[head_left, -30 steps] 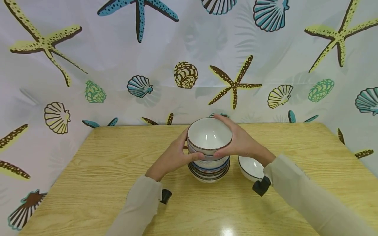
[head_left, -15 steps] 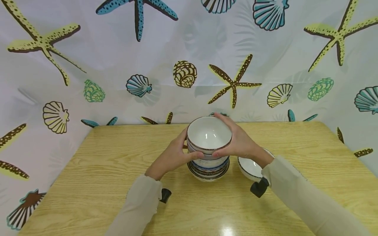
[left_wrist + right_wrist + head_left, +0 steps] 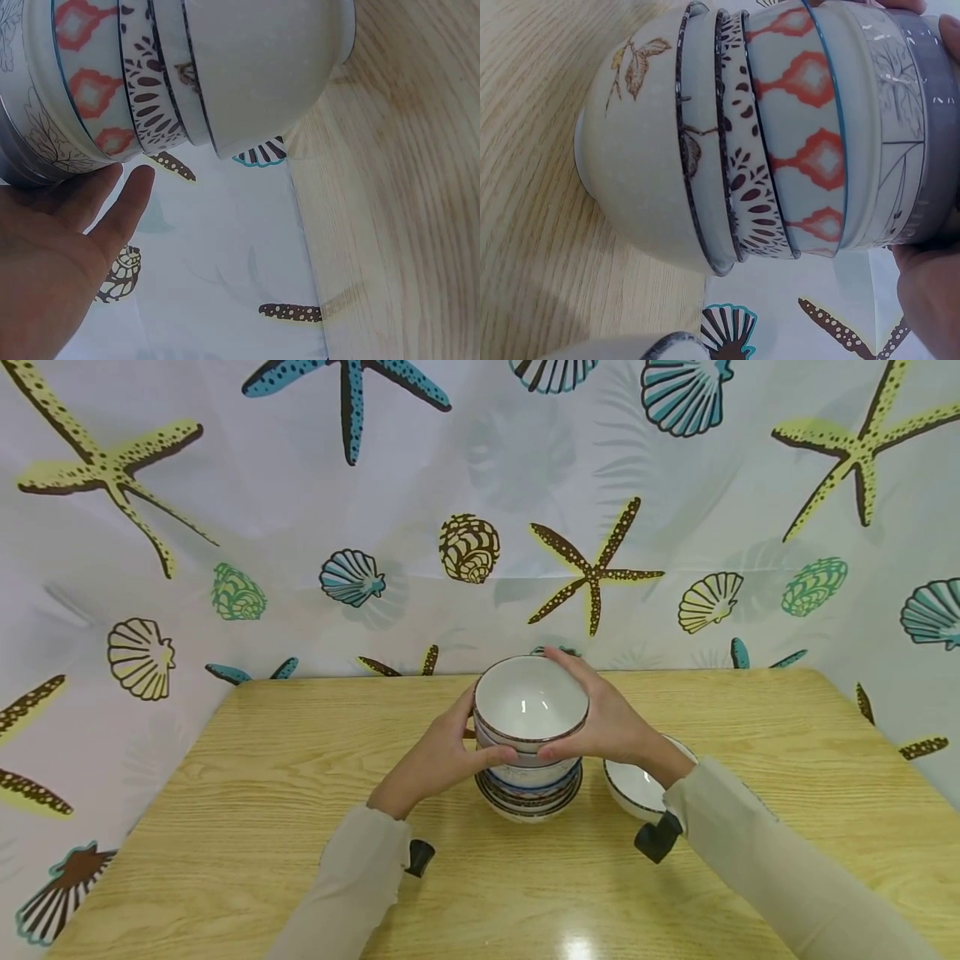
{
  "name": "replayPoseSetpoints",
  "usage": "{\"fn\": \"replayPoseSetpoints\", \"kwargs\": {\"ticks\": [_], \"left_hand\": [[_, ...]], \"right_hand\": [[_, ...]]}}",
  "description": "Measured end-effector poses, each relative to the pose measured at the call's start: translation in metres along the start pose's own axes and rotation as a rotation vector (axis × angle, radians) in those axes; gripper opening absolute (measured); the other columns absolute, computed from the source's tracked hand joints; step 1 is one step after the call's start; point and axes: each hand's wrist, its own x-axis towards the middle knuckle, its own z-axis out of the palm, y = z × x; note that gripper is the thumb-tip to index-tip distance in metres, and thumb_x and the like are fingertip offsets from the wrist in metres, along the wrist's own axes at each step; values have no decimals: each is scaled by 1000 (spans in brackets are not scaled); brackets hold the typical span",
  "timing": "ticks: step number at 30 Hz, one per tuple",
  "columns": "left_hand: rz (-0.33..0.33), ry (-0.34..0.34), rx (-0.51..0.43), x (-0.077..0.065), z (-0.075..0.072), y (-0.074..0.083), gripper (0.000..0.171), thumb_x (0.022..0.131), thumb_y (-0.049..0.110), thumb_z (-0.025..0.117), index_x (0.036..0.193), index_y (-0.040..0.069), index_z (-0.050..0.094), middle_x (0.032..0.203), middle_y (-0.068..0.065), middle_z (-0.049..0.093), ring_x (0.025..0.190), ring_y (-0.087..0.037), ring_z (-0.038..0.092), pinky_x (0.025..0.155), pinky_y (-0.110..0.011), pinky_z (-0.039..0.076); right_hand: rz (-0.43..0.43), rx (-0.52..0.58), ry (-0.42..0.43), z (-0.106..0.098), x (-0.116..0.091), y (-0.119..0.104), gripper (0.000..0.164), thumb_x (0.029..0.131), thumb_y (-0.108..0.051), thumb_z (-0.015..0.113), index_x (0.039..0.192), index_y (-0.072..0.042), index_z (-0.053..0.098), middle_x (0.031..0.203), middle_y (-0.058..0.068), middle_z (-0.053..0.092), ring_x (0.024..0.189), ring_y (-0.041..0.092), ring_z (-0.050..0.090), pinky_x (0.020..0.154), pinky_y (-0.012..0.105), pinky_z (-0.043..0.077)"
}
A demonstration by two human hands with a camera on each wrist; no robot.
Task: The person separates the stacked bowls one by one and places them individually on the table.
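Two hands (image 3: 441, 753) (image 3: 609, 718) grip bowl stack (image 3: 791, 135) bearing red motifs (image 3: 810, 157).

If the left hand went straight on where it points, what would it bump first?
The stack of bowls, most likely: the left hand seems to touch its upper part, though depth is unclear.

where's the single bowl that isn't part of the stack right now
In the head view, the single bowl sits on the table just right of the stack of bowls, partly hidden behind the right wrist.
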Motion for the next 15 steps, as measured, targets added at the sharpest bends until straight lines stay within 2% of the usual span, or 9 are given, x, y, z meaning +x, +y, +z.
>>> {"fn": "replayPoseSetpoints", "kwargs": {"ticks": [5, 12, 15], "left_hand": [[7, 0, -4, -1, -1, 2, 108, 74, 67, 66, 154, 21, 10, 154, -9, 29, 132, -31, 42, 98, -48, 46], [6, 4, -12, -1, -2, 1, 108, 73, 69, 65, 154, 22, 11, 152, -6, 31, 131, -28, 43, 97, -47, 47], [10, 3, -10, 0, -1, 0, 109, 72, 71, 64, 154, 23, 11, 152, -6, 31, 131, -28, 42, 98, -47, 46]], "right_hand": [[0, 14, 6, 0, 0, -1, 119, 60, -39, 91, 153, -19, 20, 151, 12, 29, 129, 36, 42, 96, 52, 47], [-1, 14, 22, 2, 0, 0, 121, 56, -50, 89, 153, -20, 21, 152, 12, 29, 129, 36, 42, 97, 53, 46], [-4, 24, 29, 2, -1, 0, 121, 57, -48, 89, 153, -18, 21, 152, 12, 29, 129, 37, 42, 98, 53, 45]]}}
